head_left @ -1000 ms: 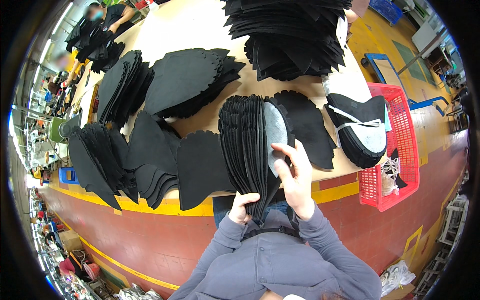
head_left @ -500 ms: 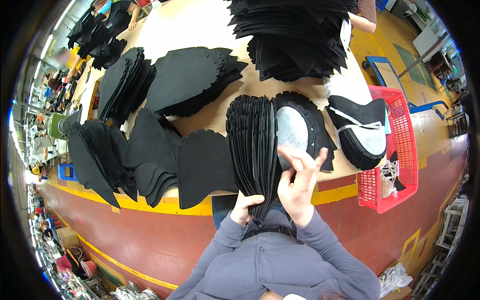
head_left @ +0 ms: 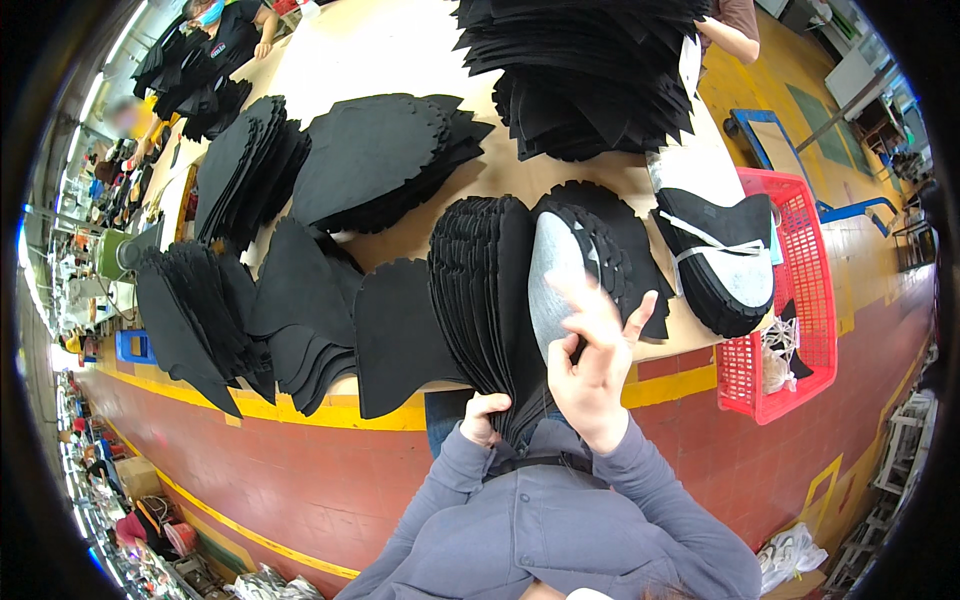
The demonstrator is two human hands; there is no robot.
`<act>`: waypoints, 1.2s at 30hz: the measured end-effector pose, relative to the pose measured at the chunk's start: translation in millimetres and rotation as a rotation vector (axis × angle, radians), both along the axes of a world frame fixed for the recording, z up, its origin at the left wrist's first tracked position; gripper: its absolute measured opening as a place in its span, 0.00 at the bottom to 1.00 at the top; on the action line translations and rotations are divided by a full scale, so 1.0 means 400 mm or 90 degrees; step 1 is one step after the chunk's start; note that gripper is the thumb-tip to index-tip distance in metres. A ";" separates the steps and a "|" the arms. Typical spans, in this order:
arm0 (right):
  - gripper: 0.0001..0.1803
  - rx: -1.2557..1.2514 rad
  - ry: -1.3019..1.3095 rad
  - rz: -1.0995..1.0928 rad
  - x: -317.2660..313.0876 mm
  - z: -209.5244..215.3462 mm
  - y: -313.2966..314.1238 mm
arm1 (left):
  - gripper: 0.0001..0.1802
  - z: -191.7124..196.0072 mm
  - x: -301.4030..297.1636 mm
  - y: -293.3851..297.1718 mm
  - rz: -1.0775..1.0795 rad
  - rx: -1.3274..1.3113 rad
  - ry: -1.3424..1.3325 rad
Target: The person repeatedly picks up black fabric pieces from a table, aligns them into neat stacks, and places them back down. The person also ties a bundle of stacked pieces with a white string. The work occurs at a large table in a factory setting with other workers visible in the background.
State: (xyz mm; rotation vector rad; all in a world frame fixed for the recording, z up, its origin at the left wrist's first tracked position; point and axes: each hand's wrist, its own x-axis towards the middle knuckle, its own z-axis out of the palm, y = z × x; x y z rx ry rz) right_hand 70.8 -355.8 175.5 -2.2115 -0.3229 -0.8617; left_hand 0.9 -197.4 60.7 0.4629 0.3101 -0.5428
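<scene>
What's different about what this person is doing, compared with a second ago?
The fanned black bundle has spread slightly to the left, and more notched black edges now show to the right of the pale-faced piece. The right hand has changed pose and is partly blurred. The left hand keeps its grip on the bundle's lower end; the tied bundle and red basket stayed put.

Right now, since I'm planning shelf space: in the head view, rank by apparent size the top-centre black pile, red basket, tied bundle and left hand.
Top-centre black pile, cropped above
Red basket, partly hidden
Tied bundle
Left hand
</scene>
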 end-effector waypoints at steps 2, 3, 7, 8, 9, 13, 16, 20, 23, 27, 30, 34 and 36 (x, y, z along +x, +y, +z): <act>0.22 0.014 0.156 0.037 -0.010 0.018 -0.001 | 0.39 0.001 0.000 0.001 -0.006 0.009 -0.001; 0.22 0.026 0.171 0.032 -0.005 0.016 0.002 | 0.39 0.002 0.000 0.000 -0.006 0.015 -0.001; 0.22 0.045 0.191 0.011 0.004 0.057 0.024 | 0.39 0.008 0.009 -0.004 -0.005 0.046 -0.010; 0.23 0.039 0.173 0.008 0.007 0.063 0.026 | 0.39 0.010 0.010 -0.004 -0.004 0.051 -0.011; 0.24 0.033 0.194 0.004 0.004 0.067 0.024 | 0.39 0.010 0.010 -0.004 -0.004 0.055 -0.011; 0.23 0.082 0.191 0.015 -0.001 0.047 0.017 | 0.39 0.007 0.008 -0.002 -0.008 0.057 -0.010; 0.18 0.077 0.178 -0.002 -0.003 0.049 0.017 | 0.39 0.002 0.004 0.001 -0.014 0.057 -0.006; 0.17 0.031 0.056 -0.027 0.017 0.022 0.014 | 0.40 0.020 0.011 -0.005 -0.013 0.116 -0.016; 0.15 -0.047 0.116 -0.004 0.015 0.011 -0.019 | 0.45 0.029 0.022 -0.019 -0.008 0.212 -0.048; 0.15 -0.020 0.166 -0.013 0.016 0.003 -0.030 | 0.45 0.037 0.033 -0.026 0.011 0.160 -0.048; 0.20 -0.028 0.180 -0.030 0.008 0.029 -0.015 | 0.44 0.047 0.032 -0.020 -0.001 0.143 -0.030; 0.20 -0.031 0.184 -0.022 0.005 0.043 -0.007 | 0.41 0.008 0.015 -0.012 0.001 0.138 -0.041; 0.18 -0.024 0.173 -0.023 0.005 0.031 -0.006 | 0.41 0.008 0.015 -0.012 -0.001 0.134 -0.047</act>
